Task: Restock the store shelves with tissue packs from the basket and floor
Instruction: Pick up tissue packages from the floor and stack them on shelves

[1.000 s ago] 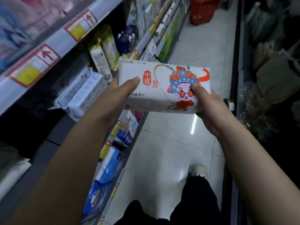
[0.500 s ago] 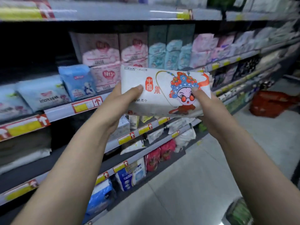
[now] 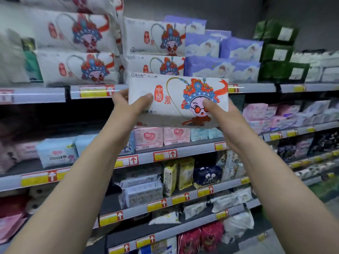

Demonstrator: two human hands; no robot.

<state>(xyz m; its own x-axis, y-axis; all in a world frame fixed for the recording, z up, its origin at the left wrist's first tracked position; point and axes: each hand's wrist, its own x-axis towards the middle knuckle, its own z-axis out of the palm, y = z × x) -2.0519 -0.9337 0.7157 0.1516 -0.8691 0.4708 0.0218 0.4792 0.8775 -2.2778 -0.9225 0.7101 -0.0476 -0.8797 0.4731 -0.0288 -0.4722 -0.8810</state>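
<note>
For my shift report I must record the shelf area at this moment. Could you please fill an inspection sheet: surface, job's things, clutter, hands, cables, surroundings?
Surface: top shelf, stocked.
Job's things: tissue pack, white with an opera-face print, held level before the top shelf; matching packs stacked behind it.
Clutter: slumped white bags on the lower shelves.
Hands: left hand grips the pack's left end; right hand grips its right end; thumbs on the front.
Cables: nothing seen.
Surroundings: purple packs and green packs right of the matching ones; pink packs one shelf lower; price tags on the rails.
</note>
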